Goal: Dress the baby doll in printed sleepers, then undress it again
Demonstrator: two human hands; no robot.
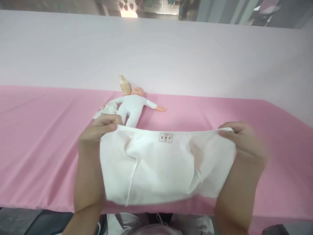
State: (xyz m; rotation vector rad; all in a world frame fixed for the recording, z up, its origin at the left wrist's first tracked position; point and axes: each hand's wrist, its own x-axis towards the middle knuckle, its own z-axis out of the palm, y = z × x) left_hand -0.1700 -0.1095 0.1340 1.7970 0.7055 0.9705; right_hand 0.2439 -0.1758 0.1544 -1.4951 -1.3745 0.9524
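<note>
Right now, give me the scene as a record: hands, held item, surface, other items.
left hand: pinching upper edge of white cloth
right hand: pinching same edge, opposite end
white cloth: stretched between hands, seamed, printed label near top middle
surface: pink cover
doll: on its back, arms spread, white outfit
bottle: beside doll's head
crumpled cloth: by doll's arm, picture left
</note>
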